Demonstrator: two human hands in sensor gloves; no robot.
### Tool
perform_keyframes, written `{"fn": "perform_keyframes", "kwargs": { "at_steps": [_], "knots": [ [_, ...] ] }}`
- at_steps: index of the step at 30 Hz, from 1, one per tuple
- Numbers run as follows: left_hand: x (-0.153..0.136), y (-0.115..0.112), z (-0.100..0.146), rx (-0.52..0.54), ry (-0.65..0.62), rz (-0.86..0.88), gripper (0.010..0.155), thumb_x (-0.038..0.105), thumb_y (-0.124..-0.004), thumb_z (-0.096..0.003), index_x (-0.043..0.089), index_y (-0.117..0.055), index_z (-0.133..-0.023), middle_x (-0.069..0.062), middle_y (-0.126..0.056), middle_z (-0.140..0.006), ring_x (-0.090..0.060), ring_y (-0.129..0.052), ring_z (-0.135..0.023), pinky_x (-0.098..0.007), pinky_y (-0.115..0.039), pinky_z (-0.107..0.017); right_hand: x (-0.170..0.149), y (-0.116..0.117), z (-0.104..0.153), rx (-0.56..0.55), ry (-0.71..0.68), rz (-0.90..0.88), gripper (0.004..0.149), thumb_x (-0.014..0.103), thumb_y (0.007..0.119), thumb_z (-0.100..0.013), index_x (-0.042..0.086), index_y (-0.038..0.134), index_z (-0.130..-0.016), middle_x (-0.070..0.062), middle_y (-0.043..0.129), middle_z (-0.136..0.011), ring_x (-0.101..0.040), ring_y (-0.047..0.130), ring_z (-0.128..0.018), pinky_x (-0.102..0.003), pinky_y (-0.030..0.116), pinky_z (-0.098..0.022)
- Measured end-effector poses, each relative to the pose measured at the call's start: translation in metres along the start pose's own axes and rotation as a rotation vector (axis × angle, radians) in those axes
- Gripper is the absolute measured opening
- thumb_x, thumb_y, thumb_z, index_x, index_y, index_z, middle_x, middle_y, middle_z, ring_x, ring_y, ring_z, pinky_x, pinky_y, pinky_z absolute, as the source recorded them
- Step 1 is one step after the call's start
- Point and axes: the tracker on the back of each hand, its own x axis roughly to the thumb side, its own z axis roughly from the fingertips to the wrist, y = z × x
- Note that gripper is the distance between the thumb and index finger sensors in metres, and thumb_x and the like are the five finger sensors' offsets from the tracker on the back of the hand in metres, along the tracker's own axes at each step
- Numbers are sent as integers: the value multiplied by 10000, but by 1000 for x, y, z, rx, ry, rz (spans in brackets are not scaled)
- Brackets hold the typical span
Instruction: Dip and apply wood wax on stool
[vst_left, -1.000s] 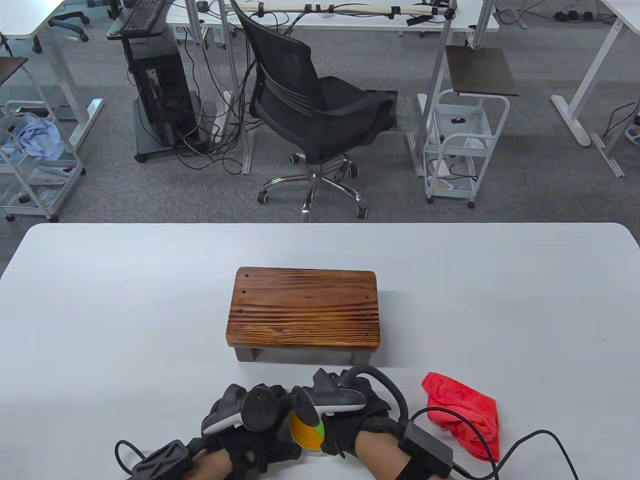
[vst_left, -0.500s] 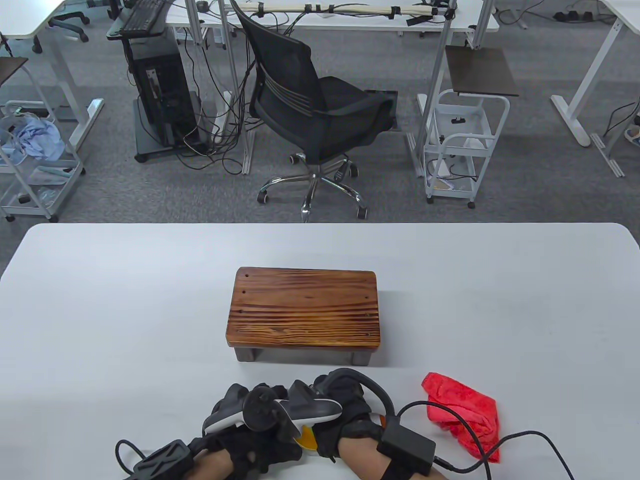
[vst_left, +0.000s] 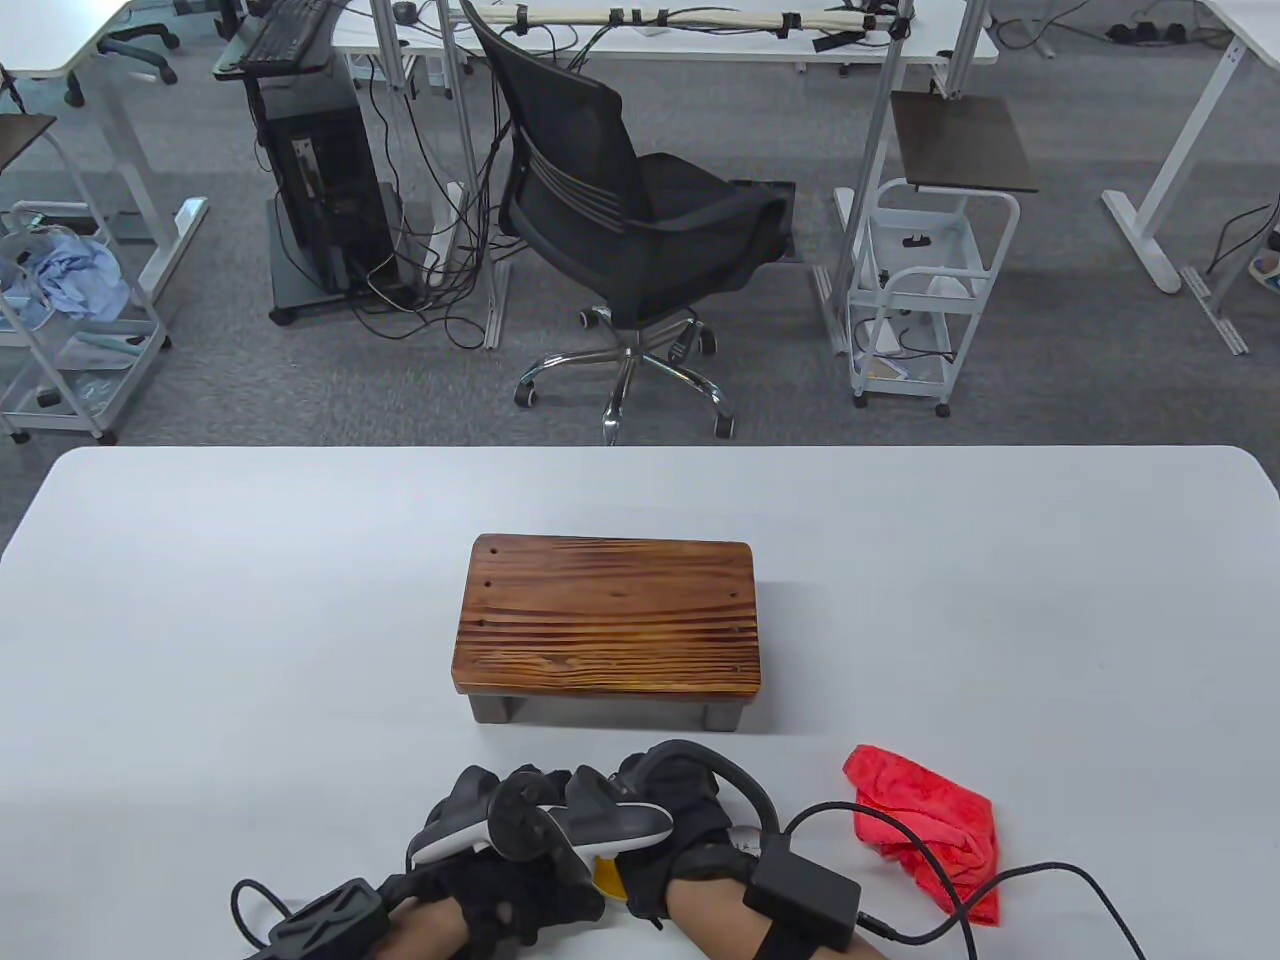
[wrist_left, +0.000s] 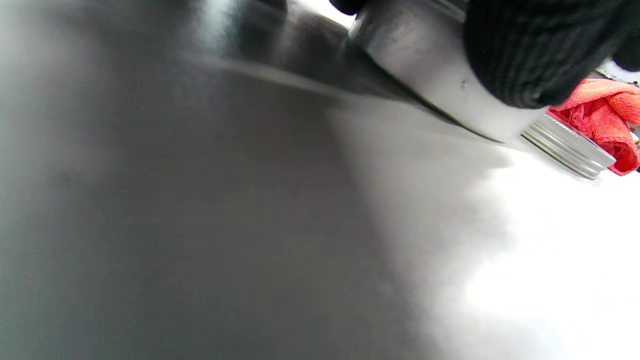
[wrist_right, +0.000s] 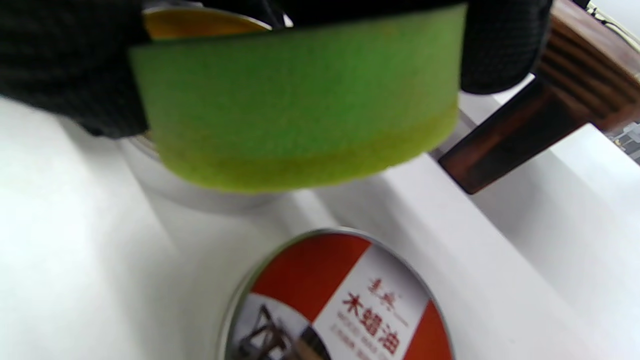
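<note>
green sponge (wrist_right: 300, 100) above tin rim (wrist_right: 195, 20)

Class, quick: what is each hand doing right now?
Left hand: grips the wax tin, steadying it.
Right hand: pinches the green sponge at the tin.

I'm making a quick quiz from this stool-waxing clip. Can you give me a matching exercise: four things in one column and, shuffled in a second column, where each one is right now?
Things:
1. sponge
2. wax tin
3. tin lid
4. red cloth

Places:
A. lying flat on the table, label up
B. crumpled on the table, right of both hands
C. gripped by the left hand
D. pinched in the right hand

Pairs: 1-D, 2-C, 3-A, 4-B
</note>
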Motion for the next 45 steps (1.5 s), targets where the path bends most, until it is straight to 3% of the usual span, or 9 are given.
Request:
{"fn": "perform_keyframes", "kwargs": {
  "at_steps": [9, 34, 45],
  "knots": [
    [0, 0, -1, 3, 1, 1, 836, 665, -800, -522, 290, -340, -1110, -172, -134, -1214, -559, -64, -1029, -823, -172, -651, 1, 0, -5, -17, -39, -55, 825, 555, 937, -468, 77, 598, -1049, -160, 596, -1074, -429, 756, -883, -552, 809, -578],
    [-2, -1, -2, 7, 5, 8, 838, 665, -799, -519, 283, -343, -1109, -166, -127, -1217, -541, -60, -1038, -816, -166, -652, -35, 24, -8, -146, -116, -491, 971, 635, 915, -428, 84, 508, -1117, -178, 540, -1094, -393, 746, -890, -515, 806, -598],
    [-6, 1, 2, 28, 16, 29, 862, 659, -810, -513, 280, -327, -1118, -166, -131, -1220, -545, -70, -1040, -817, -172, -655, -60, 28, 3, -228, -143, -669, 1070, 687, 896, -404, 85, 430, -1156, -214, 478, -1129, -465, 709, -911, -563, 793, -594]
  ]
}}
